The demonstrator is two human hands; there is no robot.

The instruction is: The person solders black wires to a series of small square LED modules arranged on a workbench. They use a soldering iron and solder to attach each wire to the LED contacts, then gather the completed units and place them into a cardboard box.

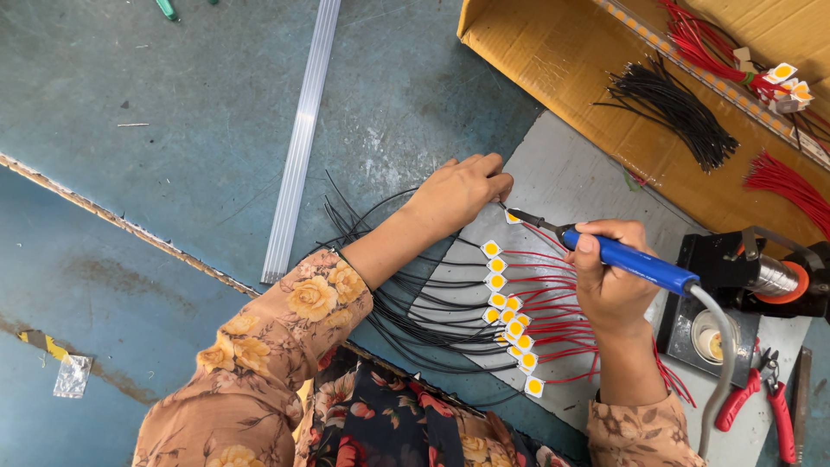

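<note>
Gripping the blue handle of a soldering iron (635, 262), the right hand (609, 281) is closed around it and points the tip to a small yellow chip (512, 217) on the grey plate (571, 173). The left hand (458, 190) rests with curled fingers just beside this chip, pinching at it; what it pinches I cannot tell. Below, a row of chips (510, 316) lies on the plate, with black wires (398, 294) going left and red wires (562, 303) going right. Near the right hand stand an iron stand (743, 277) and red pliers (761, 398). A cardboard box (553, 60) behind holds more wires.
</note>
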